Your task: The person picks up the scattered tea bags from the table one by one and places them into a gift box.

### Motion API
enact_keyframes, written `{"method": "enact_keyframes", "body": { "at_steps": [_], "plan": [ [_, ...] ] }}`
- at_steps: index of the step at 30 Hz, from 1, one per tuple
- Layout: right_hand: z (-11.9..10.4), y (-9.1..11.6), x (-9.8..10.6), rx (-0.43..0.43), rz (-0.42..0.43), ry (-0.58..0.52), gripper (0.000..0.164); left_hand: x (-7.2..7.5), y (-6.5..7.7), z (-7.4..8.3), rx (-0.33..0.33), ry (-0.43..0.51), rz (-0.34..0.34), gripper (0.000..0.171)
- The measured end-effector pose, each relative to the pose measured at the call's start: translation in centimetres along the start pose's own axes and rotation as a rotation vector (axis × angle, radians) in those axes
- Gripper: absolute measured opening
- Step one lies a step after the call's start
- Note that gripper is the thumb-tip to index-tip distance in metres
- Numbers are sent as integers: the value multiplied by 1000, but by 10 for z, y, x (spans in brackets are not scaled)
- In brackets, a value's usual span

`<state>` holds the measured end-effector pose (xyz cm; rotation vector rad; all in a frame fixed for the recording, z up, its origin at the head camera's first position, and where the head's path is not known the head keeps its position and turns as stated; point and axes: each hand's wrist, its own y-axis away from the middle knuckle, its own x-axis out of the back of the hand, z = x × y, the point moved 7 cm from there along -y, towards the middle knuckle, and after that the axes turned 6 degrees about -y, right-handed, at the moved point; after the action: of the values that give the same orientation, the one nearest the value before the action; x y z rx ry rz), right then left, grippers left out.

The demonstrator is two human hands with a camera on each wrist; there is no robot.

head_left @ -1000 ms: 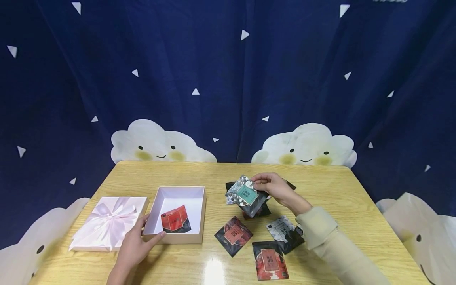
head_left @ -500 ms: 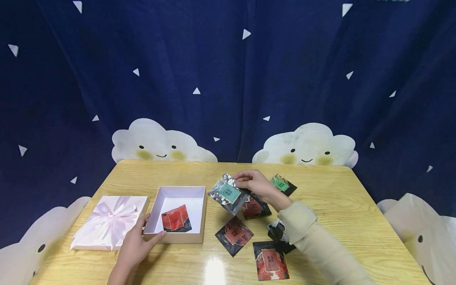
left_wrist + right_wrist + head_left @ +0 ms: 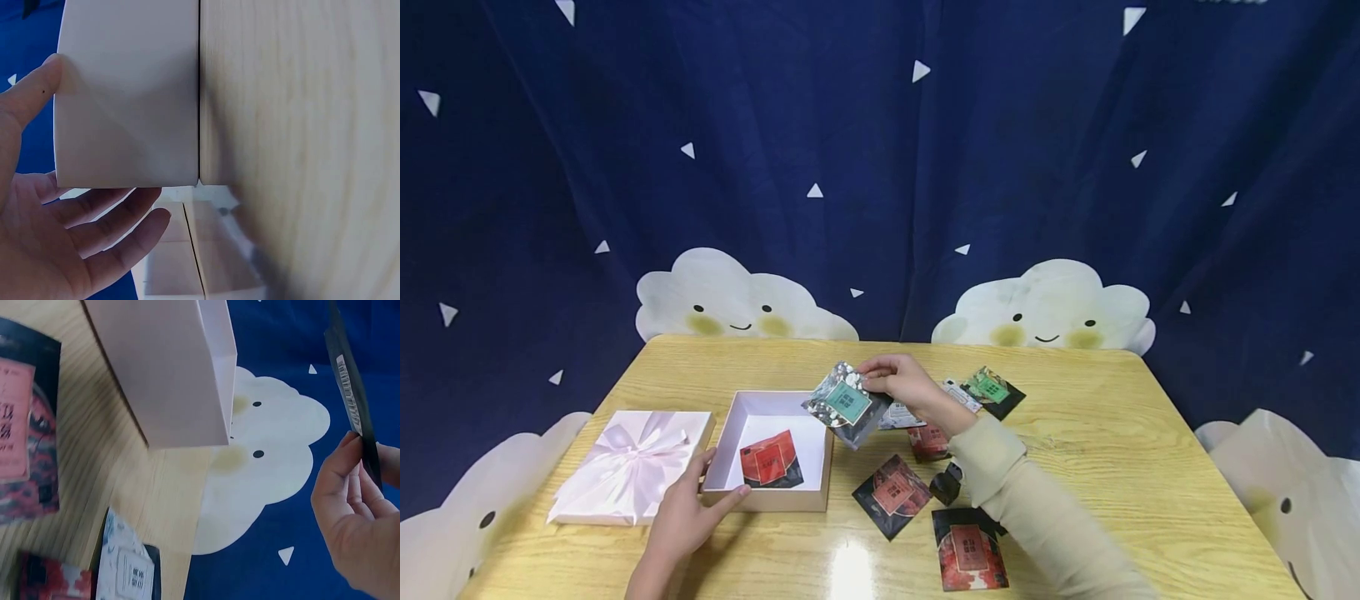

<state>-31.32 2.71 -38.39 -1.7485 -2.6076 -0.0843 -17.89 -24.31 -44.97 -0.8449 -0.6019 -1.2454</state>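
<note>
- Above the far half of the worktop, I see the person's right hand holding a teal-labelled sachet off the surface.
- That grip reads narrow to me: thumb and fingertips pinch one edge, and my right wrist view shows the sachet nearly edge-on, a barcode on its back.
- From the head camera, the teal-labelled sachet overlaps the far right corner of the open box, which stands on the worktop's left half.
- At the box's near left corner I have the left hand, its grip wide, thumb touching the near wall and fingers loosely extended along the left one.
- Inside the box, by its near wall, lies a red-labelled sachet.
- Toward the worktop's left edge, just beside the box, is a ribboned lid.
- Toward the far right corner I see a green-labelled sachet.
- Nearer the near edge lie a diamond-turned sachet and a red-and-black sachet.
</note>
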Motion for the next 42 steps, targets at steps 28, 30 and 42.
{"method": "enact_keyframes", "body": {
  "at_steps": [28,30,42],
  "plan": [
    [27,-31,-82,-35,-68,61,19,2,1,0,21,12,-13,73],
    [31,-31,-86,-52,-73,52,19,1,1,0,17,16,-10,73],
    [53,-30,-108,-119,-99,19,19,-1,0,0,9,3,-3,74]
  ]
}}
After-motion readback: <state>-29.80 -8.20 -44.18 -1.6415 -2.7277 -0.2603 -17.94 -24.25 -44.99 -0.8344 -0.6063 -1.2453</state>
